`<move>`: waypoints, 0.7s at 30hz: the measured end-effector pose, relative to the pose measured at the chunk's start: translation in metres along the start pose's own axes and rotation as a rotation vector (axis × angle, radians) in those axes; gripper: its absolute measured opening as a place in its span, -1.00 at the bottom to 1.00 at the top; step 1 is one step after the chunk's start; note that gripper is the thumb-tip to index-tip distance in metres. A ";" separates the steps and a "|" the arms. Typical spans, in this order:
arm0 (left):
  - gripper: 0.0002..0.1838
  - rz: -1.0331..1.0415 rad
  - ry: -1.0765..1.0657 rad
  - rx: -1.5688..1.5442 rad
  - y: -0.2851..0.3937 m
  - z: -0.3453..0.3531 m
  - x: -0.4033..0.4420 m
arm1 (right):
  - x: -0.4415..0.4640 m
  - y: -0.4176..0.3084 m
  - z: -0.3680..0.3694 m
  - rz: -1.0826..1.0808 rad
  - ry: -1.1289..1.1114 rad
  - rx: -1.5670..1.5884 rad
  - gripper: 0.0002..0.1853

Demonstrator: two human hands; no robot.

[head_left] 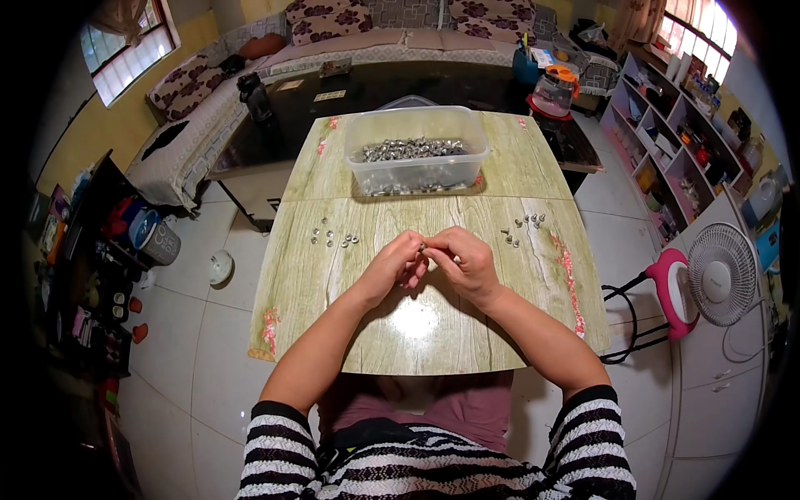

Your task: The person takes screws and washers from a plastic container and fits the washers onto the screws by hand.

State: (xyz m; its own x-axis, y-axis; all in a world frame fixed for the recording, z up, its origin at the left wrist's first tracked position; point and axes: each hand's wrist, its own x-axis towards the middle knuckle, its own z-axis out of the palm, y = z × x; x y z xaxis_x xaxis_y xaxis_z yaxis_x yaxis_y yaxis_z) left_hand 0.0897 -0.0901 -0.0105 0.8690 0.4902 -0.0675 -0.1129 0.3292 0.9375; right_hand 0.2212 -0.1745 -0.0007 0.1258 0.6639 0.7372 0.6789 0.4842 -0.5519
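Note:
My left hand and my right hand meet above the middle of the table, fingertips pinched together on a small metal piece. Its kind is too small to make out, and the fingers cover most of it. To the left lie several small round silvery metal pieces. Over on the right are several small metal pieces with short stems, looking like studs or screws. Beyond both hands stands a clear plastic box holding a heap of small shiny metal pieces.
The table has a pale green wood-grain top. Behind it is a dark low table with a black bottle and a lidded jar. A pink stool and a white fan stand at the right.

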 end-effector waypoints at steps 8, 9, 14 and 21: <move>-0.70 -0.019 -0.039 0.092 -0.002 -0.008 0.002 | 0.000 0.000 0.001 -0.011 -0.021 0.005 -0.89; -0.71 -0.053 -0.011 0.079 -0.002 -0.008 0.002 | -0.001 0.001 0.002 -0.008 -0.016 0.009 -0.89; -0.62 0.021 -0.031 0.048 0.002 -0.001 0.000 | 0.000 0.001 0.000 -0.001 -0.003 -0.001 -0.90; -0.72 -0.051 -0.025 0.119 -0.003 -0.010 0.002 | -0.001 0.000 0.002 0.009 -0.022 0.007 -0.90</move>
State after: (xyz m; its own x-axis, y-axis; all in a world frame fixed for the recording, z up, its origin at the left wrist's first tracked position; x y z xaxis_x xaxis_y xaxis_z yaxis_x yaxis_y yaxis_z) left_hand 0.0873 -0.0818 -0.0168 0.8843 0.4541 -0.1091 -0.0115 0.2546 0.9670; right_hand 0.2199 -0.1740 -0.0022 0.1161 0.6808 0.7232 0.6726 0.4819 -0.5616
